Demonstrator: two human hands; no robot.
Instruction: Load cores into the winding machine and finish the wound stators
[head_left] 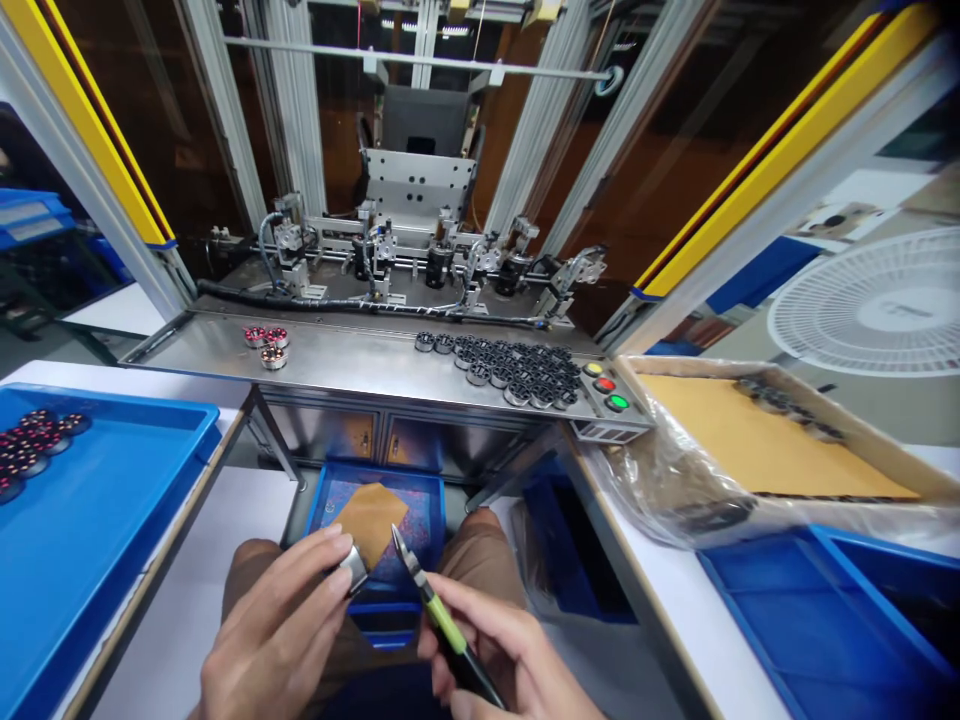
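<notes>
1. The left hand's fingers (319,545) pinch one curved, shiny metal part (355,568), held on the near side of the steel counter.
2. The right hand (502,640) curls around one plier-like hand tool (450,630) with green-and-black grips, also nearer than the counter; its pointed metal tip stands apart from the part, open room between them (whether its jaws meet, I cannot tell).
3. Below the counter's front edge, one blue plastic tray (441,500) holds a flat brown sheet (367,515) with angular corners.
4. On the smooth, brushed-looking steel counter (352,355), three round copper-wound pieces (274,357) sit toward the left end; a wide stretch of metal separates them from dark ridged rings (517,365), too crowded to count.
5. At the counter's right end are three round buttons (606,385): yellow, red, green.
6. Right of the counter stands one plastic-lined box (637,385).
</notes>
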